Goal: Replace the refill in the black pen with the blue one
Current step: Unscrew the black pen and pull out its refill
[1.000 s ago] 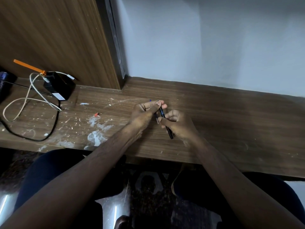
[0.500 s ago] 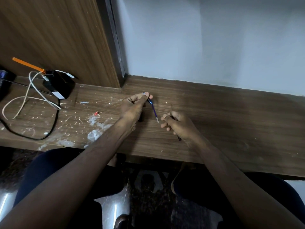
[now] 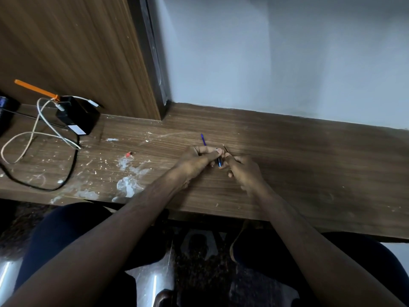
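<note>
A long wooden desk (image 3: 287,165) runs across the view, its near-left part spattered with white paint marks (image 3: 127,185), and a pale wall (image 3: 276,54) rises behind it beside a brown wooden panel (image 3: 73,52). At the far left of the desk sits a black adapter box (image 3: 77,117) with a white cable (image 3: 33,138) and a black cable (image 3: 66,176) looping away from it, and an orange stick (image 3: 35,88) lies just behind the box. Both forearms reach in from below and meet near the middle of the desk. The left hand (image 3: 197,157) is closed around the blue refill (image 3: 203,139), whose thin upper end pokes out above the fingers and tilts up and to the left. The right hand (image 3: 242,168) is curled shut just beside it, touching the left hand, with the black pen (image 3: 219,162) pinched where the two hands meet; which fingers bear on it cannot be told. A fine dark tip (image 3: 225,148) shows just above the right thumb.
</note>
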